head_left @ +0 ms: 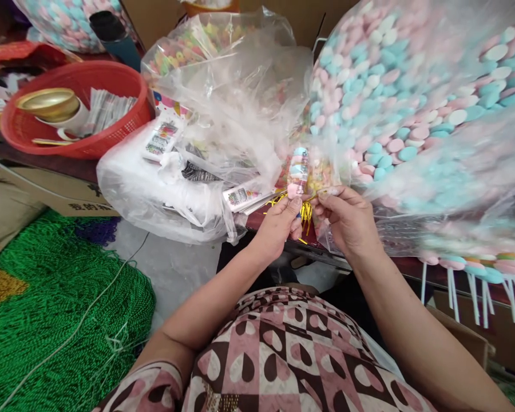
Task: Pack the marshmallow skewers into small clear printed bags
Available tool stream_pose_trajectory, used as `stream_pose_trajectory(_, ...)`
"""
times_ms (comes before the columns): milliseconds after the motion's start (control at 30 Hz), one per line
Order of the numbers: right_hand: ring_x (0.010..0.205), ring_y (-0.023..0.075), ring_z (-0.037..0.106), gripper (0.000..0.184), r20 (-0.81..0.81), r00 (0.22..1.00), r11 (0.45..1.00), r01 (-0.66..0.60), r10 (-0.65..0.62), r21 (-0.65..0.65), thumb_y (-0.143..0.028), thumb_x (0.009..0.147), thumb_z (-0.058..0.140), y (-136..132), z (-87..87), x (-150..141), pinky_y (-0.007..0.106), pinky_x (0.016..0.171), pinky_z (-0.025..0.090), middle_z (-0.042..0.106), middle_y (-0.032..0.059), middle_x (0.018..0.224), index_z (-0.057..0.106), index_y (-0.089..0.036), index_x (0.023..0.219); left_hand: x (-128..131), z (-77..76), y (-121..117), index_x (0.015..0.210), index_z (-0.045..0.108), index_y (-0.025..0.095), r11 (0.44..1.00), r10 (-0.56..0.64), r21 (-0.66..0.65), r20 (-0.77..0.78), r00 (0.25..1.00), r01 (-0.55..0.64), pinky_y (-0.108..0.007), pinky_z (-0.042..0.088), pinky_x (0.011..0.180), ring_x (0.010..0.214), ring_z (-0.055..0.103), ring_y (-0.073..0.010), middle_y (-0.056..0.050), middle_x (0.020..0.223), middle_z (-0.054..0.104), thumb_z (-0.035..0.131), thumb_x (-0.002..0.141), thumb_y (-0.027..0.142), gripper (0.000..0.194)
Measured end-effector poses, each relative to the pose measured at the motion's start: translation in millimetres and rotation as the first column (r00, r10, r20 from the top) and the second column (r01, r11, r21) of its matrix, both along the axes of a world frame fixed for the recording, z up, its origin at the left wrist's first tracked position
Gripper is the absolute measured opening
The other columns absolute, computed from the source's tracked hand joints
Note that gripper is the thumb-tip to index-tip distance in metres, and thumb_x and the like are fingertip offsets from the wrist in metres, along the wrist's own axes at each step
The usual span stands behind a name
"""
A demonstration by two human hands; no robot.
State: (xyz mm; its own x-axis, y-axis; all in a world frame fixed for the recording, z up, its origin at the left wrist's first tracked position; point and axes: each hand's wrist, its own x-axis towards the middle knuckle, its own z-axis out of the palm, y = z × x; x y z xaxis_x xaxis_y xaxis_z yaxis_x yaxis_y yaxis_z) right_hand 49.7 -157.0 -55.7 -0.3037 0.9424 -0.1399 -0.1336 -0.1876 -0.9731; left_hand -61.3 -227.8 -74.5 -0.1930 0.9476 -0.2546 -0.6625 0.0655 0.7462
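Observation:
Upright in my left hand [278, 223] is a small clear packet of pastel marshmallows [298, 166], pink, blue and white, gripped near its lower end. Close beside it my right hand [347, 220] pinches a thin gold twist tie [315, 196] between thumb and forefinger. The tie's inner end, near the packet, is partly hidden by my fingers. Just below lie more loose gold ties [306, 215] on the dark red table edge. A stack of printed clear bags [242, 195] lies left of my left hand.
A huge clear bag of marshmallows [386, 97] fills the right side, with marshmallow sticks [476, 292] below it. Crumpled plastic bags [236, 109] and a red basket [129, 126] with bowls stand left. Green cords [68, 320] heap at lower left.

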Motion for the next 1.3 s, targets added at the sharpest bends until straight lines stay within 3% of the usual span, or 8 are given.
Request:
stream_pose_trajectory(200,0.058,0.0132,0.060,0.007,0.177,0.983,0.956,-0.004,-0.050,0.292,-0.028,0.080,0.067,-13.9,-3.4,6.3,0.027,0.056,0.049,0.067,-0.0013,0.071,0.065,-0.022,0.084,2.5,-6.6,2.6,0.080,0.053,0.019,0.999,-0.042,-0.009,-0.147,0.988,0.041,-0.018,0.033,0.041,0.042,0.033,-0.0038,0.008,0.057,0.040,0.067,0.086,0.047,0.032)
stream_pose_trajectory(367,0.087,0.0214,0.069,0.016,0.562,0.790,0.556,-0.361,-0.244,0.749,-0.024,0.093,0.056,-10.4,-1.4,20.7,0.036,0.080,0.055,0.074,0.0079,0.097,0.070,-0.023,0.101,-1.1,-4.3,3.4,0.077,0.051,0.019,0.995,-0.094,-0.038,-0.202,0.975,0.088,-0.017,0.030,0.040,0.041,0.032,-0.0036,0.009,0.054,0.036,0.068,0.083,0.050,0.036)
stream_pose_trajectory(600,0.077,0.0217,0.063,0.022,0.683,0.603,0.270,-0.635,-0.413,0.724,-0.025,0.096,0.053,1.9,12.4,37.8,0.035,0.073,0.048,0.072,0.0075,0.081,0.073,-0.021,0.089,-8.2,0.7,1.4,0.082,0.054,0.019,0.963,-0.269,-0.041,-0.170,0.948,0.266,-0.019,0.035,0.043,0.045,0.033,-0.0061,0.009,0.056,0.036,0.074,0.077,0.047,0.034)
stream_pose_trajectory(800,0.092,0.0239,0.060,0.021,0.831,0.464,0.091,-0.855,-0.307,0.511,-0.016,0.091,0.052,1.4,42.0,30.3,0.041,0.087,0.039,0.073,0.0050,0.092,0.071,-0.025,0.089,-13.8,8.6,2.7,0.065,0.056,0.021,0.897,-0.391,-0.128,-0.672,0.628,0.422,-0.025,0.033,0.054,0.049,0.042,-0.0129,0.004,0.050,0.044,0.063,0.084,0.029,0.023)
stream_pose_trajectory(933,0.085,0.0236,0.061,0.016,0.911,0.399,0.170,-0.895,-0.101,0.411,-0.018,0.085,0.058,14.5,47.5,28.7,0.041,0.083,0.042,0.069,0.0055,0.079,0.066,-0.023,0.072,-10.7,9.4,-2.3,0.062,0.052,0.022,0.891,-0.302,-0.170,-0.914,0.269,0.422,-0.030,0.038,0.070,0.059,0.049,-0.0196,0.002,0.053,0.040,0.063,0.076,0.009,0.022)
stream_pose_trajectory(1067,0.064,0.0168,0.059,0.027,0.789,0.472,0.485,-0.836,0.394,0.258,-0.037,0.088,0.059,33.0,42.7,39.4,0.030,0.060,0.044,0.064,0.0002,0.064,0.066,-0.022,0.066,-13.7,13.6,-10.8,0.071,0.052,0.023,0.851,-0.234,-0.186,-0.971,0.038,0.491,-0.032,0.039,0.074,0.065,0.052,-0.0223,0.001,0.059,0.043,0.058,0.074,0.006,0.019)
stream_pose_trajectory(1167,0.056,0.0148,0.057,0.030,0.481,0.517,0.599,-0.800,0.708,-0.022,-0.049,0.078,0.071,38.1,38.4,46.2,0.027,0.051,0.043,0.065,-0.0004,0.063,0.069,-0.021,0.068,-18.6,21.5,-15.1,0.072,0.053,0.023,0.834,-0.159,-0.032,-0.970,0.184,0.551,-0.030,0.037,0.072,0.065,0.050,-0.0201,-0.001,0.064,0.049,0.059,0.081,0.015,0.013)
stream_pose_trajectory(1300,0.055,0.0145,0.058,0.028,0.206,0.728,0.748,-0.664,0.653,-0.024,-0.046,0.067,0.082,27.7,29.8,43.8,0.030,0.054,0.048,0.067,-0.0006,0.065,0.071,-0.021,0.072,-16.8,28.1,-16.7,0.075,0.059,0.021,0.883,-0.158,0.151,-0.796,0.584,0.445,-0.026,0.035,0.067,0.063,0.047,-0.0145,-0.001,0.068,0.052,0.059,0.089,0.029,0.016)
